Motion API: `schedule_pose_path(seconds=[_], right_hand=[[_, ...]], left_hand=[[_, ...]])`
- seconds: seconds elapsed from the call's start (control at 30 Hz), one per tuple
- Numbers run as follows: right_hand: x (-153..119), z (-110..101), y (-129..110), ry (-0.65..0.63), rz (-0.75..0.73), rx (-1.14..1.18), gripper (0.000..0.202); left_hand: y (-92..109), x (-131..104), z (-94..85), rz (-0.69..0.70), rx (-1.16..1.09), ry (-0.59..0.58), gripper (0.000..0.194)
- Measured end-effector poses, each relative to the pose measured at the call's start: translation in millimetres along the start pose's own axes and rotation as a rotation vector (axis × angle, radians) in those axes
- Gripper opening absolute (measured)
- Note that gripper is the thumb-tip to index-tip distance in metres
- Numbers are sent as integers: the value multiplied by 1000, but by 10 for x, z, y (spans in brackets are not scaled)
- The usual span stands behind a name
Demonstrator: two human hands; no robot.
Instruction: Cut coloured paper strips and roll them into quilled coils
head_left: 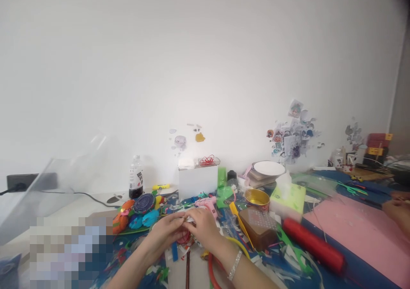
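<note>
My left hand (168,230) and my right hand (202,225) meet at the centre of the cluttered table, fingertips together. Both have bent fingers closed around something small that I cannot make out. Just beneath them lies a round red item (184,237), partly covered by the fingers. A pink glue gun (208,204) rests right behind my right hand. Below the hands, a thin dark stick (187,269) lies on a grey board (200,272). To the left are a dark blue coiled disc (144,203) and orange and blue craft pieces.
Behind stand a bottle (136,178), a white box (197,182) and a tissue box (288,200). At the right lie a brown box (259,227), a red roll (314,245) and pink sheet (355,237). Another person's hand (397,210) shows at the far right. Scraps surround my forearms.
</note>
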State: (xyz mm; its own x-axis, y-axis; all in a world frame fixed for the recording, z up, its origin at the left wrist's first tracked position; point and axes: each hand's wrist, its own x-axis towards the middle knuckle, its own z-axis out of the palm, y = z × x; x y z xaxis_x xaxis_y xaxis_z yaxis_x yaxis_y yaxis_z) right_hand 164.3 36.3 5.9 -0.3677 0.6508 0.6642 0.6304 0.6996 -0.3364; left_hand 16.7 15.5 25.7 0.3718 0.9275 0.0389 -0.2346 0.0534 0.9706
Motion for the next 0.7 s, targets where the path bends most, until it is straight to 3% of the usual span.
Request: schedule_pose_path(seconds=[0.2, 0.37, 0.6, 0.7], right_hand=[[-3, -47, -17, -64, -22, 35, 20], [-4, -86, -1, -133, -141, 148, 37], [-10, -62, -5, -97, 34, 158, 24], [-14, -64, 1, -141, -2, 222, 30]], left_hand=[[13, 35, -59, 47, 105, 90, 32], [124, 6, -156, 33, 303, 158, 47], [93, 32, -148, 48, 395, 181, 53], [108, 16, -157, 53, 440, 163, 52]])
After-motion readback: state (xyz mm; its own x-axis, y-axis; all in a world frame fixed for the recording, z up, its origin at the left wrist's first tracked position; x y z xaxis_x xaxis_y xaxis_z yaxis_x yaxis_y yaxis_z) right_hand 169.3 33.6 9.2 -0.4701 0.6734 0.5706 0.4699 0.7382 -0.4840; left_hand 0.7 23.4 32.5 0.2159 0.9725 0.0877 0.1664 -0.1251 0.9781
